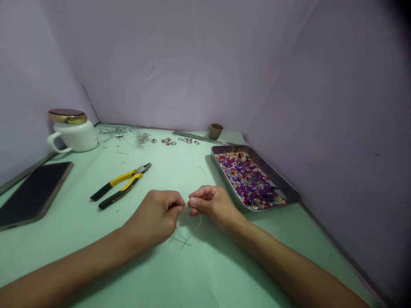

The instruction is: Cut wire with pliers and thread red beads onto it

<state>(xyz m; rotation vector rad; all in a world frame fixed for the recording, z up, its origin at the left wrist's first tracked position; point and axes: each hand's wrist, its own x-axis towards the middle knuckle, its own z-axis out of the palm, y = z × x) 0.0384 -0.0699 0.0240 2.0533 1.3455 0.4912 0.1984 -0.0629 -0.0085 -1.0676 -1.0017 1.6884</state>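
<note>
My left hand [162, 212] and my right hand [213, 205] meet above the green tabletop, fingertips nearly touching. Both pinch a thin silvery wire [199, 223], whose loose ends curve down below the fingers and cross near the table. Any bead at the pinch is too small to make out. Left of my left hand lie pliers [123, 184] with yellow and black handles, their jaws pointing away to the right. Close to my right hand stands a metal tray [229, 188] of purple, red, white and gold beads [250, 177].
A phone [35, 192] lies at the left edge, with a white lidded mug [75, 134] behind it. Wire scraps [141, 139] and small red-beaded wire pieces [168, 141] lie at the back. A small brown cup [216, 131] stands near straight wire lengths [195, 137]. Walls enclose the table.
</note>
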